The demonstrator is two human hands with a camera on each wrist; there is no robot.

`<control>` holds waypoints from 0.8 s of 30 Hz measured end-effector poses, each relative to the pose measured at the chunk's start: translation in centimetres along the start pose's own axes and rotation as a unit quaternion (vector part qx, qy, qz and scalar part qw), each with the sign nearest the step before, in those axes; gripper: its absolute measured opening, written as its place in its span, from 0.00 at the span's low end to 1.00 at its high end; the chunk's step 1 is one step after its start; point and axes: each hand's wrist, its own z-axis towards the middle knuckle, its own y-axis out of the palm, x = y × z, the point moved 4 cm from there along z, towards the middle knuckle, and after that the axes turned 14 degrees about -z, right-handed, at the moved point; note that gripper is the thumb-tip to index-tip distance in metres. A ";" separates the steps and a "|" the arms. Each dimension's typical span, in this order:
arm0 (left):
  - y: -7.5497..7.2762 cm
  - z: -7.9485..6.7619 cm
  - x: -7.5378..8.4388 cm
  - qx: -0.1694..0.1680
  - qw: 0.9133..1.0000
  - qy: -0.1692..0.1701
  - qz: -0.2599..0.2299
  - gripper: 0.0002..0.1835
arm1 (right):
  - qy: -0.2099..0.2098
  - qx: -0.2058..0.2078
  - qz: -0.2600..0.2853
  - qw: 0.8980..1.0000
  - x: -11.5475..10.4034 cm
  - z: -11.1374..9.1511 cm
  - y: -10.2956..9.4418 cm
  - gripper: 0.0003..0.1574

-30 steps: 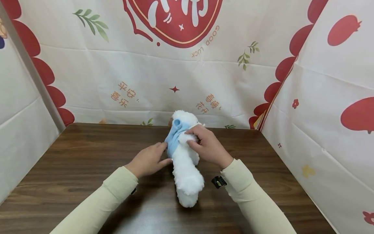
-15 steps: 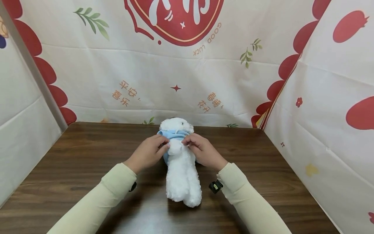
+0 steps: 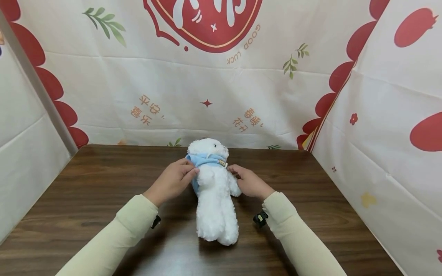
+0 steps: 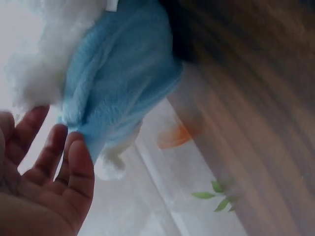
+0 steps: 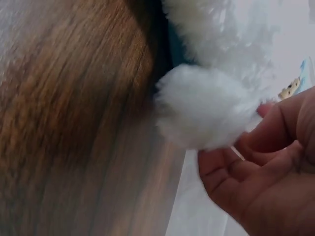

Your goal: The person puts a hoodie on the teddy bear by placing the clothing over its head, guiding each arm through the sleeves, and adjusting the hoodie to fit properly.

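Observation:
A white plush dog [image 3: 212,191] with a blue cape or hood [image 3: 203,159] round its neck stands or leans on the table, facing up towards me. Beside the cape's left edge is my left hand [image 3: 172,180]; in the left wrist view its fingertips touch the blue cloth [image 4: 118,73], with the thumb apart. My right hand [image 3: 252,182] is at the toy's other arm [image 3: 234,186]. From the right wrist, loosely bent fingers [image 5: 216,167] touch the fluffy paw [image 5: 202,108] without a clear grip. A small patch [image 3: 221,163] shows on the cape's front.
The brown wooden table [image 3: 114,184] runs back to a printed white cloth backdrop [image 3: 186,88]. Similar cloth walls stand on the left [image 3: 20,126] and right [image 3: 376,153]. A black wrist camera [image 3: 260,218] sits at the right cuff.
The plush dog has turned from sideways to face me, its arms coming apart. My right hand has moved from its chest out to its arm on the right; my left hand stays near the cape.

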 end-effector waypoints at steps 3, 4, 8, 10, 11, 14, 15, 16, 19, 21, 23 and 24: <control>-0.1 0.2 -0.1 0.022 1.000 0.002 0.014 0.13 | -0.020 0.004 -0.008 1.000 -0.3 -0.1 -0.1 0.31; -0.1 0.3 -0.1 0.022 0.999 0.003 0.023 0.11 | -0.025 0.005 -0.009 1.000 -0.4 -0.2 -0.2 0.31; 0.3 0.0 -0.3 -0.023 0.999 -0.005 0.046 0.13 | -0.060 -0.005 -0.003 0.998 -1.0 -0.4 -0.2 0.32; 0.6 -0.5 -0.7 -0.047 0.997 -0.021 0.058 0.21 | -0.086 -0.010 -0.007 0.996 -1.5 -0.4 -0.2 0.33; 0.6 -0.8 -0.9 -0.055 0.996 -0.027 0.065 0.23 | -0.100 -0.013 -0.012 0.995 -1.7 -0.4 -0.1 0.33; 0.6 -1.7 -1.6 -0.067 0.992 -0.043 0.095 0.30 | -0.139 -0.021 -0.029 0.990 -2.4 -0.5 -0.1 0.37; 0.6 -1.9 -1.9 -0.071 0.991 -0.045 0.100 0.31 | -0.146 -0.026 -0.033 0.988 -2.6 -0.5 -0.1 0.38; 0.6 -2.2 -2.1 -0.076 0.991 -0.043 0.102 0.31 | -0.153 -0.031 -0.036 0.987 -2.7 -0.5 -0.1 0.39; 0.4 -2.8 -2.8 -0.098 0.990 -0.045 0.087 0.32 | -0.161 -0.048 -0.037 0.985 -3.1 -0.6 0.0 0.41; 0.2 -3.1 -3.2 -0.117 0.990 -0.046 0.068 0.33 | -0.160 -0.057 -0.040 0.985 -3.2 -0.5 0.0 0.42; 0.0 -3.2 -3.4 -0.137 0.988 -0.049 0.052 0.33 | -0.157 -0.060 -0.049 0.985 -3.3 -0.4 0.0 0.42; -0.1 -3.3 -3.4 -0.148 0.986 -0.052 0.049 0.34 | -0.155 -0.059 -0.056 0.984 -3.4 -0.4 0.1 0.42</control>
